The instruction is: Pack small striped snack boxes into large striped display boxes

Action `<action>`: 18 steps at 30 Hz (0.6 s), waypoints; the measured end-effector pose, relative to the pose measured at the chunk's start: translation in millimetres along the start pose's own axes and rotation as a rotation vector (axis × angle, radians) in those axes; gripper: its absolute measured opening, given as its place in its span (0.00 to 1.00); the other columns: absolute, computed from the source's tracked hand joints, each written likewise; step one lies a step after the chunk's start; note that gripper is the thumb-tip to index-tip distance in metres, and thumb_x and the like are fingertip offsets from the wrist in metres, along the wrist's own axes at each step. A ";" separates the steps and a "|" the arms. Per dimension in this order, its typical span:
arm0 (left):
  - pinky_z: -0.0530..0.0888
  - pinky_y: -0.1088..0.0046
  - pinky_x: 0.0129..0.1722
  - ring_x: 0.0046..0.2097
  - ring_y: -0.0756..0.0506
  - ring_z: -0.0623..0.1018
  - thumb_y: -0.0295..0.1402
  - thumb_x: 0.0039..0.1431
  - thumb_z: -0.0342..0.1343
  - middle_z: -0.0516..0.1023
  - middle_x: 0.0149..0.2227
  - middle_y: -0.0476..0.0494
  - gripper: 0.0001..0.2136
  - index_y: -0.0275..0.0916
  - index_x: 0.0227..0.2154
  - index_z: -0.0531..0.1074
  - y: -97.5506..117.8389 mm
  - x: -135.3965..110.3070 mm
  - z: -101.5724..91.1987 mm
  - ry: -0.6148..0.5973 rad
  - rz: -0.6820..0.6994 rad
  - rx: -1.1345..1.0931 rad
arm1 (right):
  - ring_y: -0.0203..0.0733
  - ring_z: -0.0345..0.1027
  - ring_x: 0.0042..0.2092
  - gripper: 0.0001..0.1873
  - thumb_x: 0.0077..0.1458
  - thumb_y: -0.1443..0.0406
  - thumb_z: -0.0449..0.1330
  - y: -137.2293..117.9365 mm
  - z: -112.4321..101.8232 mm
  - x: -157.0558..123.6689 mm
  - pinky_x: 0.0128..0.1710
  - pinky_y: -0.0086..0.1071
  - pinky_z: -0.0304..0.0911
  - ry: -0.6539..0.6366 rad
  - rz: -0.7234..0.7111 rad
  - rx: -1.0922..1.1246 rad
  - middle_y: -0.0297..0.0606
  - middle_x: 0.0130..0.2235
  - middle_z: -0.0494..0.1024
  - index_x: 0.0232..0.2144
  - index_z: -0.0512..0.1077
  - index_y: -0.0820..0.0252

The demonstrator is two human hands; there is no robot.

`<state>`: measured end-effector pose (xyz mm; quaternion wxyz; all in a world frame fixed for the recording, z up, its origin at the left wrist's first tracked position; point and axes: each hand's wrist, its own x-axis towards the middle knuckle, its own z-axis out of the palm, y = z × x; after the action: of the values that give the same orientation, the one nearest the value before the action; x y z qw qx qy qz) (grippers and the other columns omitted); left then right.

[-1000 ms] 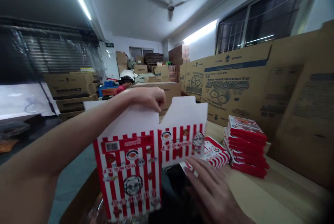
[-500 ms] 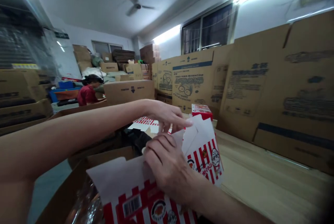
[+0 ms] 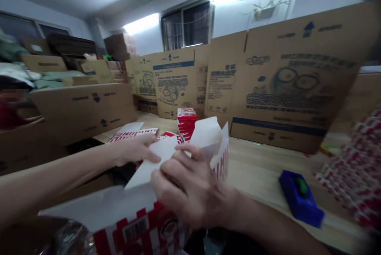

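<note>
A red-and-white striped carton (image 3: 139, 227) with a barcode is held low in front of me, its white inner flaps spread. My right hand (image 3: 190, 183) is closed on its upper edge, fingers curled over the cardboard. My left hand (image 3: 133, 152) reaches across from the left with fingers stretched out, the fingertips touching a white flap (image 3: 149, 169). Another white flap (image 3: 205, 132) stands up behind my right hand. The inside of the carton is mostly hidden by my hands and flaps.
Stacked red boxes (image 3: 187, 124) and flat striped cartons (image 3: 131, 133) lie on the wooden table (image 3: 253, 167). A blue tape dispenser (image 3: 300, 199) sits right, near piled striped cartons (image 3: 354, 171). Cardboard panels (image 3: 285, 88) line the back; a co-worker (image 3: 12, 108) is far left.
The view has swung right, bringing in the tape dispenser and the carton pile. My left hand has moved off my right hand onto a flap, and the flaps stand wider apart.
</note>
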<state>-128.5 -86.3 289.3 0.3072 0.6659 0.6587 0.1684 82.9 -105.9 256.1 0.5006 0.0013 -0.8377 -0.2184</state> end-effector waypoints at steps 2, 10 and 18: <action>0.63 0.76 0.21 0.24 0.48 0.71 0.36 0.42 0.58 0.72 0.22 0.50 0.10 0.37 0.28 0.73 12.7 17.8 -11.5 -0.017 0.022 -0.056 | 0.35 0.64 0.36 0.15 0.64 0.72 0.44 11.2 -22.5 0.8 0.51 0.38 0.59 -0.074 0.048 -0.099 0.34 0.32 0.70 0.39 0.71 0.61; 0.62 0.75 0.21 0.22 0.51 0.69 0.26 0.47 0.54 0.70 0.20 0.47 0.04 0.30 0.26 0.71 63.1 75.2 9.5 0.116 0.201 -0.168 | 0.34 0.63 0.34 0.18 0.68 0.68 0.42 30.3 -81.4 -18.0 0.48 0.40 0.57 -0.329 0.289 -0.320 0.31 0.30 0.68 0.36 0.72 0.58; 0.66 0.77 0.20 0.21 0.50 0.70 0.27 0.42 0.49 0.70 0.18 0.49 0.04 0.35 0.21 0.68 6.5 134.7 81.5 0.083 0.232 -0.336 | 0.39 0.60 0.32 0.11 0.62 0.73 0.50 22.2 -66.6 -95.7 0.42 0.36 0.56 -0.515 0.511 -0.366 0.36 0.28 0.69 0.30 0.69 0.62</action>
<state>-62.1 30.9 207.6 0.3651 0.6691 0.5522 0.3377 191.3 -88.9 211.0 0.3047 -0.3510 -0.8562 -0.2257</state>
